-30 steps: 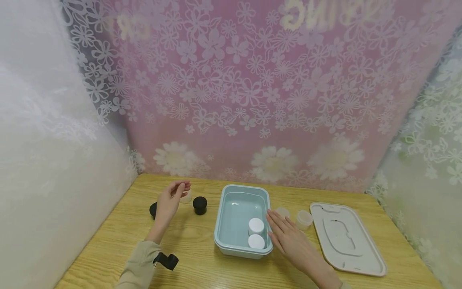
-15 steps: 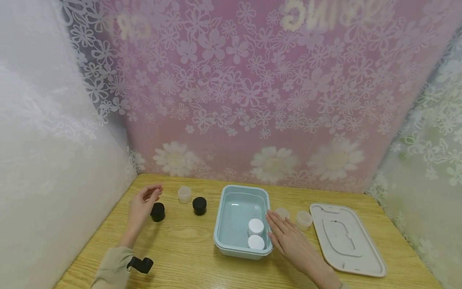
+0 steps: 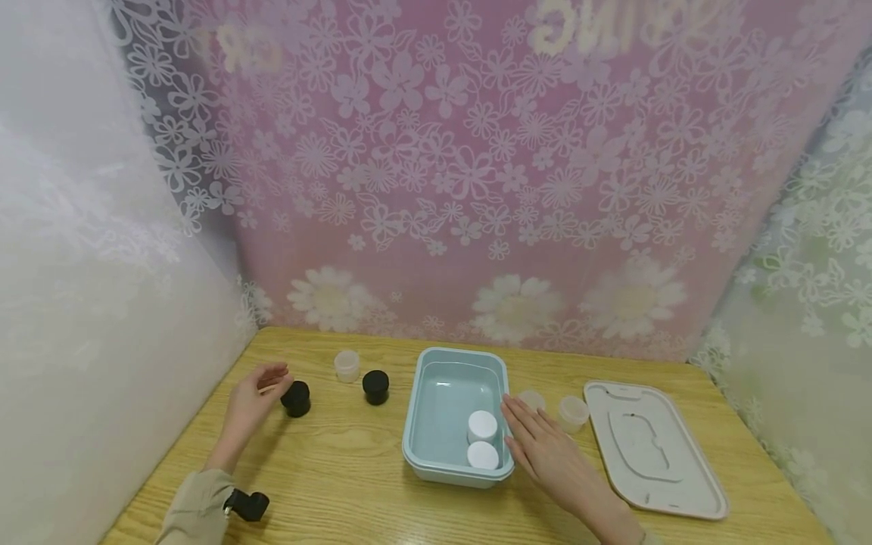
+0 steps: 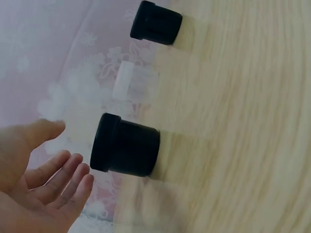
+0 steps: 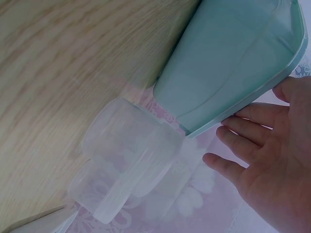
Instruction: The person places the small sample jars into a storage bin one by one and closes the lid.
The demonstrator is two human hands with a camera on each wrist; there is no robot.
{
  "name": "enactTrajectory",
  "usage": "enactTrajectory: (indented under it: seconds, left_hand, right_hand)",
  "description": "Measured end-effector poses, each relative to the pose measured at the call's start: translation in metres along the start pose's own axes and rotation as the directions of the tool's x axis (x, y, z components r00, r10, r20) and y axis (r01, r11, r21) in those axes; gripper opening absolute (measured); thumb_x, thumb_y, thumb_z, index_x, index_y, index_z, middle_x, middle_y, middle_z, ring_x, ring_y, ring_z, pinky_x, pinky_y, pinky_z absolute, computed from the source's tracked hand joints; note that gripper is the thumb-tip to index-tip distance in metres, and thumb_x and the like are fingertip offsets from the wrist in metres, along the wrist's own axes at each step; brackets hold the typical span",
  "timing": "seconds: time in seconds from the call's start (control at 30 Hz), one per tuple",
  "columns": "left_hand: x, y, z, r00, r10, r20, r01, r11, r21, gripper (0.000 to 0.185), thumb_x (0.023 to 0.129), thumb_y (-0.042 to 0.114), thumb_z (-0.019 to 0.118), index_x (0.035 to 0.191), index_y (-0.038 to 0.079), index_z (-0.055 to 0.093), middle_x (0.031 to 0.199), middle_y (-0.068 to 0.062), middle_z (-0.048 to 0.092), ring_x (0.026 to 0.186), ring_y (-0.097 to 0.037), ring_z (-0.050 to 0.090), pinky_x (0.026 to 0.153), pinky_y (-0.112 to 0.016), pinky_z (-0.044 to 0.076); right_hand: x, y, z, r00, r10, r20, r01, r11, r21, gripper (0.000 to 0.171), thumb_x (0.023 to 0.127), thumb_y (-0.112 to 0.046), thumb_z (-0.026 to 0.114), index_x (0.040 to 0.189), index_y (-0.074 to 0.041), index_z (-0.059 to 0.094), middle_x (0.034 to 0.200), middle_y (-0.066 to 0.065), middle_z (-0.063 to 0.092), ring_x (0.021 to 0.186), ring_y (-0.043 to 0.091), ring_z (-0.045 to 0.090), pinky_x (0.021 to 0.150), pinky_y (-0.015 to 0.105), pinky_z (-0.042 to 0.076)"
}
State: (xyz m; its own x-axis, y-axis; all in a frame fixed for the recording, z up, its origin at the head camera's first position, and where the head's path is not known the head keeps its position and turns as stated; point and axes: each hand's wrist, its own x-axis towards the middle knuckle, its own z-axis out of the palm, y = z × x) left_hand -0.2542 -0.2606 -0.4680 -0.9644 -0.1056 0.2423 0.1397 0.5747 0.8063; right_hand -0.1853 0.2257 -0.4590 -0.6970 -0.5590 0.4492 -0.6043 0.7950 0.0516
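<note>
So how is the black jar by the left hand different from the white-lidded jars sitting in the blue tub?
The black jar is dark all over; the two white-lidded jars have white lids. The black jar stands on the bare wooden table; the white-lidded jars sit inside the blue tub, close together at its near end. The left hand is open right beside the black jar; the right hand rests against the tub's outer rim, not on the white-lidded jars. All are small, round and upright.
</note>
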Motion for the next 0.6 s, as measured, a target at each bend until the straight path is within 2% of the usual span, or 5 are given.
enactTrajectory:
  seconds: [0.13,0.33,0.43,0.6]
  left_hand:
    - [-0.0007,-0.0075,0.0007,0.997,-0.012,0.073,0.009,0.999,0.042,0.057,0.098,0.03,0.069,0.141,-0.005,0.052,0.138,-0.027,0.057,0.125,-0.043,0.057,0.101,-0.049,0.053]
    - [-0.0028,-0.0107,0.0041,0.984,-0.025,0.174,0.014,0.998,0.064,0.068,0.092,0.03,0.078,0.142,-0.006,0.049,0.139,-0.031,0.054,0.125,-0.049,0.053,0.102,-0.056,0.05]
    - [-0.0034,-0.0105,0.0059,0.982,-0.021,0.186,0.012,0.999,0.047,0.068,0.089,0.023,0.081,0.14,-0.008,0.049,0.136,-0.033,0.054,0.124,-0.048,0.054,0.101,-0.055,0.051]
    - [-0.005,-0.0114,0.008,0.986,-0.031,0.165,0.022,0.998,0.058,0.061,0.088,0.016,0.081,0.136,-0.009,0.053,0.129,-0.034,0.058,0.114,-0.046,0.061,0.093,-0.051,0.056]
  right_hand:
    - [-0.0002,0.0005,0.0001,1.0,0.006,0.015,-0.006,1.0,0.01,0.056,0.098,-0.022,0.067,0.146,0.003,0.052,0.15,0.017,0.051,0.137,0.033,0.05,0.107,0.056,0.047]
    - [-0.0011,0.0005,-0.0001,1.0,0.013,0.017,-0.013,1.0,0.01,0.056,0.098,-0.022,0.067,0.145,0.004,0.052,0.15,0.017,0.051,0.137,0.033,0.05,0.107,0.055,0.046]
    - [-0.0011,0.0008,0.0,0.999,0.021,0.029,-0.022,1.0,0.016,0.056,0.099,-0.023,0.066,0.146,0.003,0.051,0.151,0.016,0.05,0.138,0.032,0.049,0.108,0.055,0.046]
    - [-0.0013,0.0015,0.0004,0.999,0.026,0.043,-0.026,1.0,0.015,0.056,0.1,-0.025,0.065,0.147,0.002,0.05,0.152,0.015,0.049,0.139,0.031,0.048,0.109,0.054,0.045]
